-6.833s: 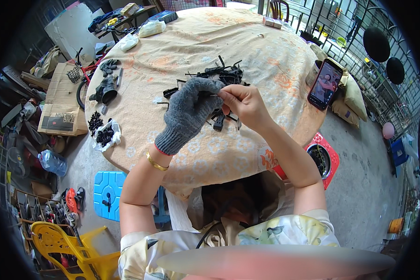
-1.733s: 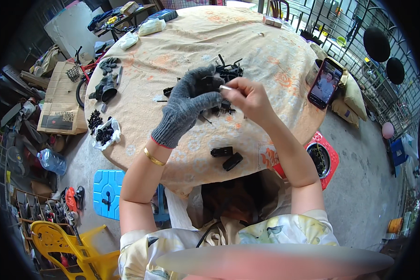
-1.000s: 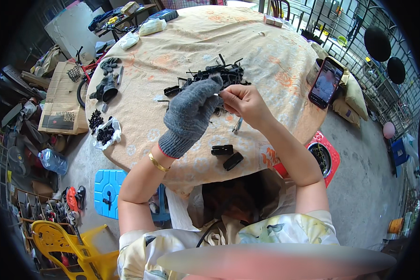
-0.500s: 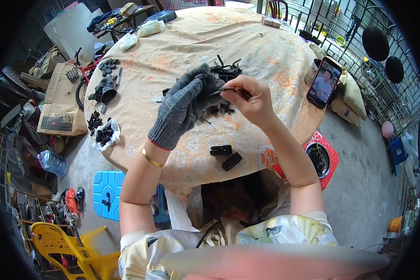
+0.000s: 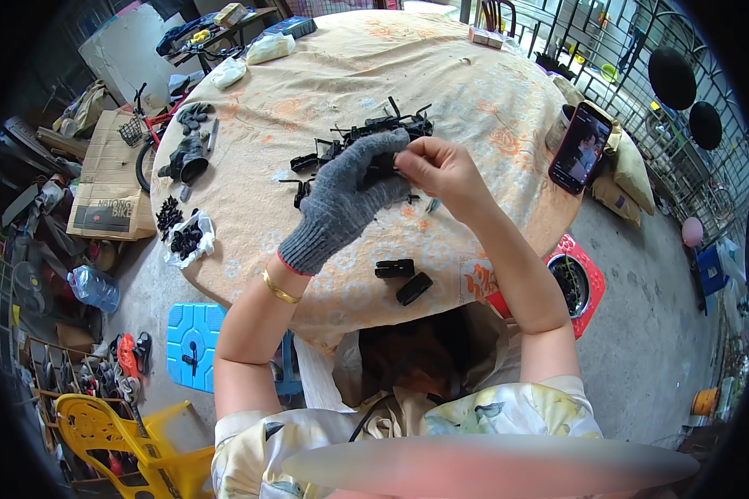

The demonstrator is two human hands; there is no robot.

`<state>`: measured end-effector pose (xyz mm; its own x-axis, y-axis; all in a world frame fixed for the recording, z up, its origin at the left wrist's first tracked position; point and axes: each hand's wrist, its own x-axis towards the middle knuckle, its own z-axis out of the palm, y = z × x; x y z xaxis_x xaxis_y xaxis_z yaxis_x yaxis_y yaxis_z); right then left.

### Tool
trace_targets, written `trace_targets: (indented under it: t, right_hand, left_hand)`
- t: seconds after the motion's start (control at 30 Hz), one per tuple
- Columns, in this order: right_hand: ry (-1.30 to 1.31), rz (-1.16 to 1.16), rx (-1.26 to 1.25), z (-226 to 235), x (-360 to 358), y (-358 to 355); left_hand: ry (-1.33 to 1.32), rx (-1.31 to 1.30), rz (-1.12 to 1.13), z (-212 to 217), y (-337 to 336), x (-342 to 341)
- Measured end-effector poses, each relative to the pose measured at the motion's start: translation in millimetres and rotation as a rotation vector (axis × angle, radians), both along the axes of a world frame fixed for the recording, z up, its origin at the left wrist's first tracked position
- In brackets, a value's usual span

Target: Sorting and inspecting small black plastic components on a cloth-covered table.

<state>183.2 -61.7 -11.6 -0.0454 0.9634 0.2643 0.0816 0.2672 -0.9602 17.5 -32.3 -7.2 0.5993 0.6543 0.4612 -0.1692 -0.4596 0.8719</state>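
Observation:
In a grey knitted glove, my left hand (image 5: 341,200) is curled above the table, its thumb and fingers closed around a small black part (image 5: 379,172) that is mostly hidden. My bare right hand (image 5: 448,173) pinches right at the gloved fingertips. Whatever sits between its thumb and finger is too covered to make out. Just beyond both hands lies a pile of black plastic parts (image 5: 374,126), with more black pieces (image 5: 304,162) to its left. Two black blocks (image 5: 394,268) rest nearer me on the cloth.
A patterned beige cloth (image 5: 324,75) covers the round table. At its left edge are a white bag (image 5: 203,259) of black bits, loose black pieces (image 5: 170,214) and a dark grey bundle (image 5: 188,160). A phone (image 5: 580,150) stands upright at the right. A blue stool (image 5: 193,324) is below.
My left hand has turned and opened out its curl, shifting slightly right and down, uncovering more of the pile. My right hand stays at its fingertips, its fingers drawn closer together.

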Motion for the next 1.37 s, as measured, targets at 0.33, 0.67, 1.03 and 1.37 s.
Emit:
trace_targets:
  t: [0.33, 0.67, 1.03, 1.37]
  right_hand:
    - [-0.023, 0.091, 0.050, -1, -1, -3]
    - [-0.067, 0.081, 0.076, -5, -5, 1]
    - [-1.382, -0.125, 0.306, -29, 12, 15]
    - [-0.235, -0.074, 0.189, -10, 32, 26]
  left_hand:
    - [-0.031, -0.190, 0.030, 2, 2, -5]
    - [0.029, 0.196, 0.192, -1, 1, -10]
    - [0.699, 0.304, -0.375, 12, -4, -17]
    - [0.207, -0.183, -0.060, 9, 11, -21]
